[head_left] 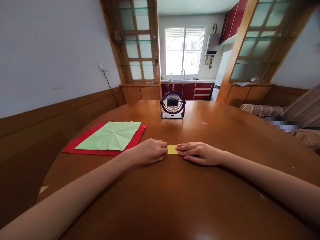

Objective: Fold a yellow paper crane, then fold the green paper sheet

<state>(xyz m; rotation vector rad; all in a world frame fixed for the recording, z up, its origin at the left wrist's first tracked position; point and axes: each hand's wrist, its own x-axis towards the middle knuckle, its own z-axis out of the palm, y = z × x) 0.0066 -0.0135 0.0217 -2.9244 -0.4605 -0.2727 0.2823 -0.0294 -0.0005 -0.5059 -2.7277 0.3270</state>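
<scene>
Head view: the left hand point(154, 151) curls at the left end of the yellow paper point(172, 149), its pinch not clearly discernible; the right hand point(200, 153) lies flat, fingers extended, over the right end. Keep the edges square and press evenly against the table point(172, 200). Beside the left forearm point(95, 183), a green sheet point(110, 136) on a red sheet point(138, 133) limits elbow room; the fan point(172, 102) stands well behind.

No legible text or numbers.

I see a glossy brown tabletop point(172, 200); on it lie a red sheet point(80, 140) and yellow paper point(172, 149); a fan point(172, 102) stands farther back.
</scene>
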